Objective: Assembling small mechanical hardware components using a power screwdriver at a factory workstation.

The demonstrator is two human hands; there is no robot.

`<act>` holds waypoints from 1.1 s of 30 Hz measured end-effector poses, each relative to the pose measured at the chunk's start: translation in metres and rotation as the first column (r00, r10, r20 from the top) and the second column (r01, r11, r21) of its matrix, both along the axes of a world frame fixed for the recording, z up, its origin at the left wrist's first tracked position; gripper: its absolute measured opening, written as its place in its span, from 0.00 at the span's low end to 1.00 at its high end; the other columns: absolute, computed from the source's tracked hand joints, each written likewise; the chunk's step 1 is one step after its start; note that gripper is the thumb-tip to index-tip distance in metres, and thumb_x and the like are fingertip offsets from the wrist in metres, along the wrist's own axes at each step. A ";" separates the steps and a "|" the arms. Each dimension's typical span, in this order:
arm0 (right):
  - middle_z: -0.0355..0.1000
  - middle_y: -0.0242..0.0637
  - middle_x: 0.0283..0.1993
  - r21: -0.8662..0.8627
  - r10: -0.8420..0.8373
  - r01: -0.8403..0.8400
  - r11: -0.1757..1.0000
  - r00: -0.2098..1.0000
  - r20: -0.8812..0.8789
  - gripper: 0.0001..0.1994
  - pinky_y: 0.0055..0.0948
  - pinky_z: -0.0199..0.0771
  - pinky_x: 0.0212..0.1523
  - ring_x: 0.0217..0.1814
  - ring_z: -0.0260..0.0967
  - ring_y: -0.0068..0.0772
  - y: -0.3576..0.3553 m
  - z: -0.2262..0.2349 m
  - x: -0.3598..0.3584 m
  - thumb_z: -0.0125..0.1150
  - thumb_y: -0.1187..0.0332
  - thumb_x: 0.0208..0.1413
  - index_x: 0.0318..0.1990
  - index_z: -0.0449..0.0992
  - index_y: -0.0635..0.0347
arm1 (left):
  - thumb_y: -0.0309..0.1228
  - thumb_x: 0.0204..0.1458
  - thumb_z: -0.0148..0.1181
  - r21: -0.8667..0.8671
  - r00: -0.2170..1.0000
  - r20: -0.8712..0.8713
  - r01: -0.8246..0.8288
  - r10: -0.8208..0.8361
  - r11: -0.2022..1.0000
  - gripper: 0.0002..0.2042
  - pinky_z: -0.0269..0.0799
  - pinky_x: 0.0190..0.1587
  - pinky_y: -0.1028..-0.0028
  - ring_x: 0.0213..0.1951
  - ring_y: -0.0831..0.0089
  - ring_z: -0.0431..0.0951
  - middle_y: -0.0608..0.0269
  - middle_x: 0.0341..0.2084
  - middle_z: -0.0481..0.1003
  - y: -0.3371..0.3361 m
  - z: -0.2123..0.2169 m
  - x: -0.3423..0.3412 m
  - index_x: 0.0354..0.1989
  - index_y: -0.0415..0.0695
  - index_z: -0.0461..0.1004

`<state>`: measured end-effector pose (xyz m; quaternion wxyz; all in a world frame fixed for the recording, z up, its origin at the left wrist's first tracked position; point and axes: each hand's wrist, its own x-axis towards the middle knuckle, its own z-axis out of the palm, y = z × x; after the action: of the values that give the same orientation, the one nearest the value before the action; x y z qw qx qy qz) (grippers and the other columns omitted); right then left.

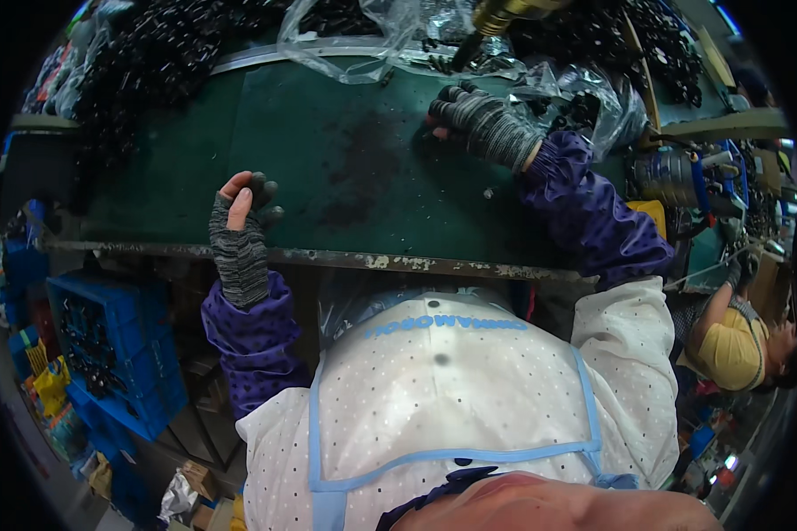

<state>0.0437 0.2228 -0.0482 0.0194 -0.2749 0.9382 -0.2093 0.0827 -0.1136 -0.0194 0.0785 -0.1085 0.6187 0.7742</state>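
My left hand (241, 243), in a grey knit glove with bare thumb and fingertip, is raised over the near edge of the green work table (310, 177). Its fingers are loosely bent and apart, with nothing visible between them. Farther off to the right, my right hand (487, 126) is low over the table in a matching glove. Its fingers curl inward, and whatever they hold, if anything, is hidden. Beyond that hand, a brass-coloured tool (505, 13) with a dark tip points down toward small black parts (456, 60). Purple sleeves cover both my forearms.
Heaps of black parts (155, 62) line the far left, with more (584, 35) at the far right. Clear plastic bags (354, 35) lie at the back. Below left stands a blue crate (142, 345). A person in yellow (731, 345) is at the right.
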 end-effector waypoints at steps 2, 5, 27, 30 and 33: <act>0.65 0.40 0.35 -0.071 -0.008 0.013 0.997 0.997 0.076 0.12 0.36 0.66 0.37 0.39 0.63 0.44 -0.017 -0.012 -0.011 0.54 0.67 0.43 0.37 0.71 0.55 | 0.32 0.50 0.48 -0.036 0.997 -0.034 -0.072 0.071 0.997 0.13 0.67 0.37 0.76 0.41 0.72 0.71 0.64 0.38 0.70 -0.018 0.002 0.008 0.44 0.44 0.66; 0.65 0.41 0.35 0.168 0.172 -0.138 0.976 0.963 -0.207 0.11 0.36 0.65 0.35 0.38 0.62 0.44 -0.028 0.001 -0.007 0.54 0.67 0.42 0.36 0.70 0.57 | 0.33 0.51 0.48 -0.004 0.972 -0.080 -0.222 0.221 0.975 0.11 0.67 0.32 0.80 0.33 0.76 0.72 0.65 0.31 0.71 -0.051 -0.013 0.023 0.41 0.43 0.67; 0.65 0.42 0.46 0.345 -0.561 0.627 0.699 0.779 -0.278 0.20 0.35 0.63 0.46 0.47 0.64 0.44 0.175 -0.003 0.079 0.52 0.69 0.48 0.51 0.62 0.53 | 0.38 0.47 0.53 -0.877 0.593 0.050 -0.358 0.804 0.319 0.12 0.65 0.27 0.74 0.25 0.76 0.66 0.66 0.22 0.69 -0.396 -0.317 0.007 0.36 0.45 0.69; 0.65 0.42 0.47 0.518 -0.658 0.667 0.535 0.714 -0.240 0.20 0.35 0.63 0.46 0.47 0.64 0.44 0.154 0.012 0.099 0.52 0.70 0.48 0.51 0.62 0.53 | 0.38 0.48 0.53 -0.888 0.539 0.101 -0.331 0.836 0.320 0.11 0.64 0.26 0.75 0.24 0.77 0.66 0.67 0.21 0.68 -0.424 -0.331 -0.014 0.36 0.45 0.69; 0.65 0.42 0.47 0.576 -0.695 0.666 0.473 0.684 -0.220 0.20 0.34 0.63 0.47 0.48 0.64 0.43 0.153 0.021 0.111 0.52 0.70 0.48 0.51 0.62 0.53 | 0.38 0.48 0.52 -0.860 0.489 0.121 -0.383 0.864 0.338 0.11 0.63 0.24 0.75 0.22 0.77 0.65 0.67 0.20 0.68 -0.435 -0.351 -0.039 0.36 0.46 0.69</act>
<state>0.1545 0.3755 -0.0274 0.0441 0.1474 0.9817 0.1120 0.0438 -0.5483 -0.3703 -0.1171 -0.5972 0.7171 0.3396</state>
